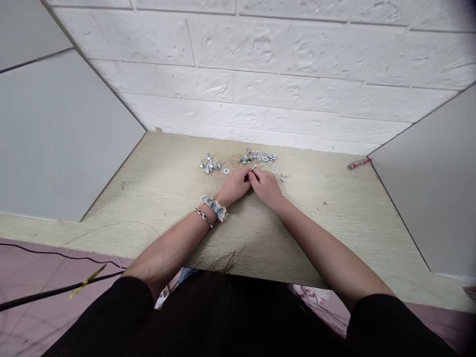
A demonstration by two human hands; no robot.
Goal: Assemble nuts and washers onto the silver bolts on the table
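Observation:
My left hand (237, 184) and my right hand (268, 187) meet low over the middle of the table, fingers closed and touching. Between the fingertips pokes a small silvery tip, which looks like the end of a bolt (255, 167); the rest of it is hidden. A flat washer (226, 171) lies just left of my left hand. Beside my right hand are another washer (274, 171) and a loose bolt (284, 178). Beyond the hands sits a pile of bolts, nuts and washers (265, 158). Several bolts with washers on them (208, 163) stand in a group to the left.
A red-handled metal tool (359, 163) lies at the right edge by a grey panel (427, 188). Another grey panel (67, 134) bounds the left side. A white brick-patterned wall (260, 89) closes off the back of the wooden table (148, 188). Cables (48, 296) hang at lower left.

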